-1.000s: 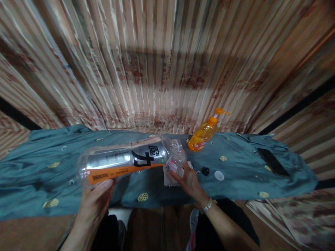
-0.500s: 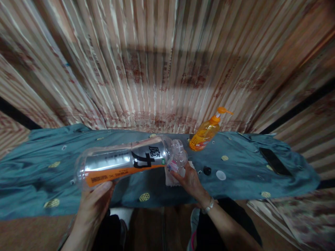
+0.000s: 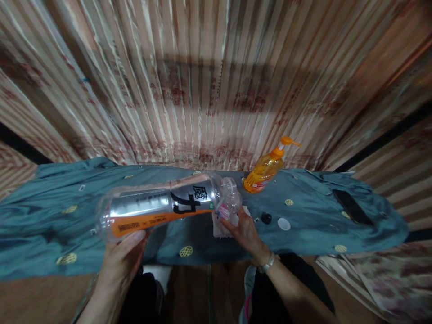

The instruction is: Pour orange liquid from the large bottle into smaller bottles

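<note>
My left hand point(image 3: 125, 252) is closed round the lower part of a large clear bottle point(image 3: 162, 204) with a silver and orange label. The bottle lies nearly level, its neck to the right and slightly raised. My right hand point(image 3: 243, 229) is closed on a small clear container point(image 3: 229, 204) with a pink-and-white label, right at the large bottle's mouth. Whether the two openings touch cannot be made out. Under my right hand lies a white cloth point(image 3: 220, 228). Just right of it are a black cap point(image 3: 266, 218) and a clear round disc point(image 3: 284, 224).
An orange pump bottle point(image 3: 263, 173) stands at the back of the table, right of centre. A black phone point(image 3: 353, 207) lies at the right on the teal patterned tablecloth point(image 3: 199, 243). Behind the table hangs a pleated curtain point(image 3: 202, 112).
Both hands keep their grips, with the large bottle and small container almost where they were. The view has shifted very slightly.
</note>
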A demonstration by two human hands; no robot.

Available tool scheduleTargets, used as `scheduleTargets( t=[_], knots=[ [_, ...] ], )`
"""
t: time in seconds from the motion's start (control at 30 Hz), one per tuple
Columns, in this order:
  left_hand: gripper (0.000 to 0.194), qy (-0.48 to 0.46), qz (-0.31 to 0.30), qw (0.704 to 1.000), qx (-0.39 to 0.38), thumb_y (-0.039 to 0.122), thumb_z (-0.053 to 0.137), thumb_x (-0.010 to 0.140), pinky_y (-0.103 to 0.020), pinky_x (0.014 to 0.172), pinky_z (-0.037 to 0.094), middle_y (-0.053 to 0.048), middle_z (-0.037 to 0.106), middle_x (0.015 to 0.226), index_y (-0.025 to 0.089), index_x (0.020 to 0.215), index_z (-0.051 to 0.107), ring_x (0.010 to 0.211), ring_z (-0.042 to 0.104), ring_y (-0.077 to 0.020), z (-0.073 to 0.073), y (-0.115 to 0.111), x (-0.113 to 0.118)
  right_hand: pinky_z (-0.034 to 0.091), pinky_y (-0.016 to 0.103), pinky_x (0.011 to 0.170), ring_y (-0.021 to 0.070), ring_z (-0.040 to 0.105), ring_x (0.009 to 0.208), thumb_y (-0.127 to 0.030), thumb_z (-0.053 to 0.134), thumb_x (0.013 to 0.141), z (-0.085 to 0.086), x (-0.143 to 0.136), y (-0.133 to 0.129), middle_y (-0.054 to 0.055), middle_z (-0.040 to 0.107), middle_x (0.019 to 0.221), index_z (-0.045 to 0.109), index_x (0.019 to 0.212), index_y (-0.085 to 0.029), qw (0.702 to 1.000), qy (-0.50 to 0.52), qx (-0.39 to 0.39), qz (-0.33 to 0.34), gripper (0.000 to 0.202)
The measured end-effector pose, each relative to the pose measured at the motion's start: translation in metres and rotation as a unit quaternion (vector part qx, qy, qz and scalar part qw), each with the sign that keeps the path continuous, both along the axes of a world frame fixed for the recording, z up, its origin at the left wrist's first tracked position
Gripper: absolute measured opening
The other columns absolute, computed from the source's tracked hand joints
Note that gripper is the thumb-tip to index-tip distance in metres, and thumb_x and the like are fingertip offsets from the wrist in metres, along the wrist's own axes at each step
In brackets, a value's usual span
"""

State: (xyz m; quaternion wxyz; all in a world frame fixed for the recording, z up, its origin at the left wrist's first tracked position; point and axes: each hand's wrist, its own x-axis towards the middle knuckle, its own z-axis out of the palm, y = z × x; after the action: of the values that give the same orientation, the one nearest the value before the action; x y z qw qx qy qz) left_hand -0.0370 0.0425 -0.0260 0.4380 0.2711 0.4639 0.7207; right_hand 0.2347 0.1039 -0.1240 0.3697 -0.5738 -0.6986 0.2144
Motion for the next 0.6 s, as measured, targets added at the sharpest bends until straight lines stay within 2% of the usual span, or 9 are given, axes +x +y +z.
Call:
scheduleTargets(
  t=[0.23, 0.47, 0.6],
  knots=[
    [0.054, 0.000, -0.005, 1.000, 0.002, 0.042, 0.097, 0.046, -0.030, 0.088, 0.063, 0.005, 0.080, 0.082, 0.030, 0.096, 0.077, 0.082, 0.074, -0.0182, 0.0018, 0.0005, 0.0008, 0.063, 0.049, 0.082, 0.0319, 0.076, 0.095, -0.029, 0.073, 0.084, 0.0003, 0.0003, 0.0004, 0.011, 0.077, 0.106, 0.061, 0.124, -0.024, 1.000, -0.002, 0.007, -0.001, 0.042],
    [0.057, 0.000, -0.004, 1.000, 0.003, 0.042, 0.097, 0.045, -0.024, 0.086, 0.062, 0.006, 0.079, 0.079, 0.030, 0.097, 0.076, 0.083, 0.074, -0.0165, 0.0021, 0.0010, 0.0012, 0.063, 0.052, 0.085, 0.0335, 0.075, 0.098, -0.030, 0.072, 0.084, -0.0007, 0.0008, 0.0001, 0.013, 0.076, 0.109, 0.060, 0.124, -0.023, 1.000, 0.001, 0.001, 0.003, 0.042],
    [0.062, 0.002, -0.006, 1.000, 0.003, 0.042, 0.097, 0.045, -0.025, 0.088, 0.062, 0.004, 0.079, 0.080, 0.029, 0.101, 0.076, 0.087, 0.075, -0.0182, 0.0039, 0.0009, 0.0022, 0.063, 0.051, 0.082, 0.0332, 0.075, 0.095, -0.032, 0.072, 0.084, -0.0006, 0.0016, 0.0007, 0.012, 0.077, 0.106, 0.062, 0.122, -0.024, 1.000, -0.003, -0.008, 0.002, 0.039]
  ],
)
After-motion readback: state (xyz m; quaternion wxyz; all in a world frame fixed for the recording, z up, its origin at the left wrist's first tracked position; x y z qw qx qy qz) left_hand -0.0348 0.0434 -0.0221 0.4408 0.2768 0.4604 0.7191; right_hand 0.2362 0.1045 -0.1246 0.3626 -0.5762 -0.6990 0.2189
